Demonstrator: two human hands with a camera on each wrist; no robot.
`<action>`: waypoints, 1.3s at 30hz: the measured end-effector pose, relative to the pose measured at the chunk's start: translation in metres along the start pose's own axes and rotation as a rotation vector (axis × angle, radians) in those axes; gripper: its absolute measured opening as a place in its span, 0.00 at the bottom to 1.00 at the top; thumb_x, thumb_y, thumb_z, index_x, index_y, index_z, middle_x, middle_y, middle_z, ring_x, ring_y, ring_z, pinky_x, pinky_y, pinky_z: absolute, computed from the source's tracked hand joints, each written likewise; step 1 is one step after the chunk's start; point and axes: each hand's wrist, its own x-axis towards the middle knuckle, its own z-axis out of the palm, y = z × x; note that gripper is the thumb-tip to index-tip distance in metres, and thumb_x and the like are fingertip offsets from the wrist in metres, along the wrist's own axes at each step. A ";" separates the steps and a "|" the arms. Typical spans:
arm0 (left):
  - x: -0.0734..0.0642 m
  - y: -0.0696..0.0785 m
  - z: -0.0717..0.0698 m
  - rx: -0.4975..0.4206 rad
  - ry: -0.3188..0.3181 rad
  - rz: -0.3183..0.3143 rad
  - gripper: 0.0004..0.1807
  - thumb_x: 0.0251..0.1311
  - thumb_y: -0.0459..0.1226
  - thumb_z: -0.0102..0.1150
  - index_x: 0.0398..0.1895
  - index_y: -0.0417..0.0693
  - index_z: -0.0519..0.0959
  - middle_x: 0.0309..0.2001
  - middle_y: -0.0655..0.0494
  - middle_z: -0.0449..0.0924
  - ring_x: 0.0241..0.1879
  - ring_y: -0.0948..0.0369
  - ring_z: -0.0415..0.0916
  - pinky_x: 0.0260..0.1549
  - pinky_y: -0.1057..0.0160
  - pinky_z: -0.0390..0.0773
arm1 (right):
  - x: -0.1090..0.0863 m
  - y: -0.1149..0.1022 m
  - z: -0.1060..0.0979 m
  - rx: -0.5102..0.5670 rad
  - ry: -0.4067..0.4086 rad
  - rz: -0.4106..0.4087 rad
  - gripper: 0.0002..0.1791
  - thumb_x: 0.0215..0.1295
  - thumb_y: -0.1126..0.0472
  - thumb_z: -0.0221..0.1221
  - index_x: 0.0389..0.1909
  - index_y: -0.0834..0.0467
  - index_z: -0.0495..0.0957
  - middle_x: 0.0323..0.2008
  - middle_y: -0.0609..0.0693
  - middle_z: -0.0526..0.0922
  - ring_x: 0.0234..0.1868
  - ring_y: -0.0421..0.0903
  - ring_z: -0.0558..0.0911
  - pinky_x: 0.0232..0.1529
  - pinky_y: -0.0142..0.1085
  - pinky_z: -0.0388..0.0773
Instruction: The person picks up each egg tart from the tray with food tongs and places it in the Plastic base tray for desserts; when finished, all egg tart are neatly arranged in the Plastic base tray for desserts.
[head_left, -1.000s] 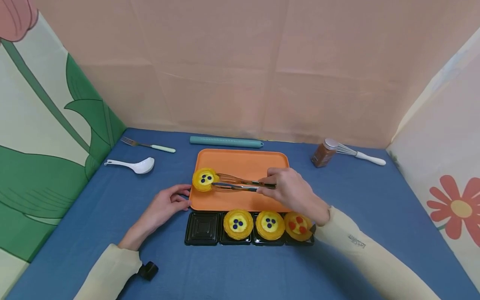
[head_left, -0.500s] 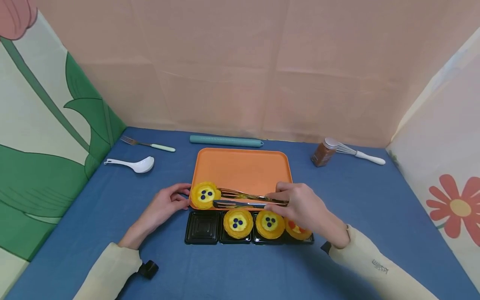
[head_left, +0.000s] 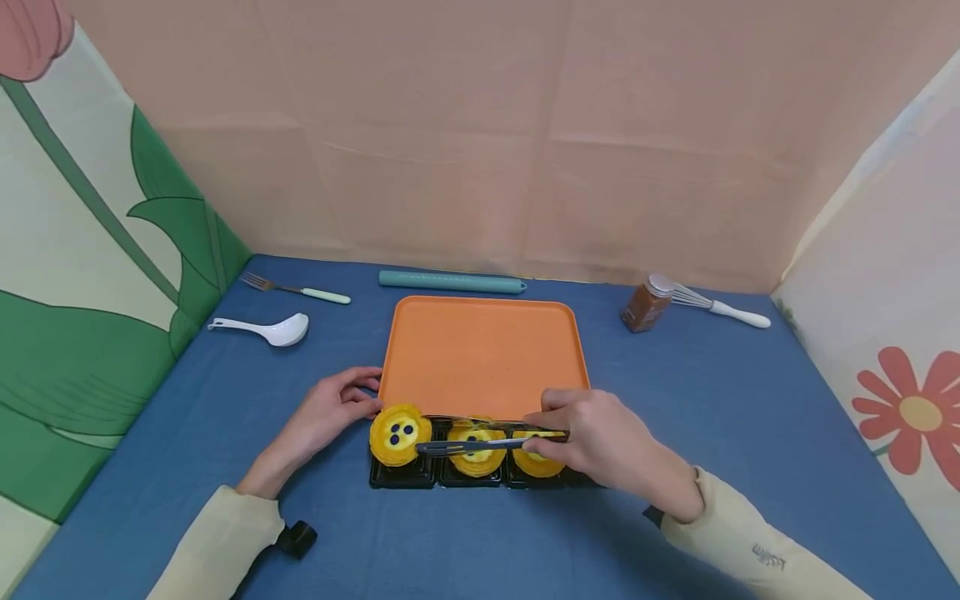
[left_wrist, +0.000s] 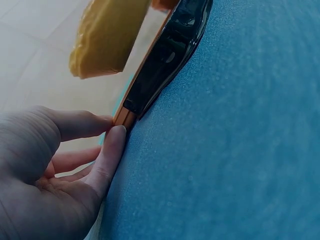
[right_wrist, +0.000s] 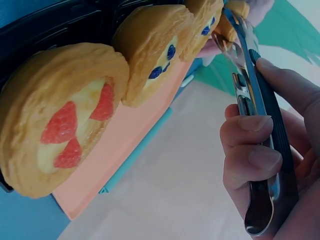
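My right hand (head_left: pixel 611 437) grips a pair of metal tongs with dark handles (right_wrist: pixel 277 135). Their tips hold a yellow tart with blueberries (head_left: pixel 400 435), raised over the leftmost compartment of a black plastic tray (head_left: pixel 382 478); the left wrist view shows a gap under the tart. Two more blueberry tarts (right_wrist: pixel 152 55) sit in the middle compartments, partly behind the tongs in the head view. A tart with red berries (right_wrist: pixel 65 120) fills the right compartment, hidden by my right hand in the head view. My left hand (head_left: pixel 322 412) pinches the near-left corner of an orange tray (head_left: pixel 483 350).
Behind the orange tray lies a teal rolling pin (head_left: pixel 452 282). At the left are a fork (head_left: pixel 300 291) and a white ladle (head_left: pixel 281 331). A brown jar (head_left: pixel 646 305) and a whisk (head_left: pixel 727 311) stand and lie at the back right.
The tongs have carried the blueberry tart from the orange tray toward me, over the black tray's left compartment. My right hand moved nearer and slightly right; the left hand stayed in place.
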 end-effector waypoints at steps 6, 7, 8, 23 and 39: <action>0.001 0.000 0.001 -0.017 -0.003 0.004 0.29 0.67 0.34 0.64 0.69 0.35 0.69 0.53 0.42 0.78 0.41 0.56 0.83 0.43 0.64 0.82 | 0.001 -0.002 0.001 -0.022 -0.012 -0.010 0.15 0.57 0.55 0.75 0.44 0.57 0.90 0.26 0.41 0.68 0.20 0.31 0.63 0.17 0.26 0.59; 0.001 0.000 0.001 -0.020 -0.005 0.008 0.29 0.67 0.33 0.64 0.69 0.35 0.69 0.53 0.42 0.78 0.41 0.56 0.83 0.42 0.64 0.82 | 0.001 -0.002 0.001 -0.028 -0.014 -0.011 0.15 0.57 0.54 0.75 0.44 0.56 0.90 0.26 0.41 0.68 0.20 0.31 0.63 0.17 0.26 0.59; 0.001 0.000 0.001 -0.025 -0.007 0.011 0.29 0.67 0.33 0.64 0.69 0.35 0.69 0.53 0.42 0.77 0.41 0.56 0.83 0.42 0.64 0.82 | 0.001 -0.003 0.001 -0.031 -0.019 -0.008 0.15 0.57 0.54 0.75 0.44 0.56 0.90 0.26 0.41 0.68 0.20 0.31 0.63 0.17 0.26 0.59; 0.000 -0.001 -0.001 -0.028 -0.012 0.022 0.29 0.67 0.33 0.63 0.69 0.35 0.69 0.53 0.42 0.78 0.40 0.56 0.83 0.41 0.65 0.82 | 0.004 -0.011 -0.004 -0.098 -0.061 0.062 0.20 0.55 0.49 0.76 0.47 0.52 0.90 0.27 0.40 0.67 0.19 0.33 0.63 0.15 0.28 0.62; 0.000 0.000 0.000 -0.009 -0.007 -0.002 0.29 0.67 0.34 0.64 0.69 0.35 0.69 0.53 0.42 0.78 0.39 0.57 0.82 0.41 0.64 0.82 | -0.016 -0.002 -0.004 -0.009 0.138 0.078 0.21 0.55 0.49 0.75 0.49 0.51 0.88 0.32 0.38 0.74 0.23 0.31 0.68 0.20 0.26 0.68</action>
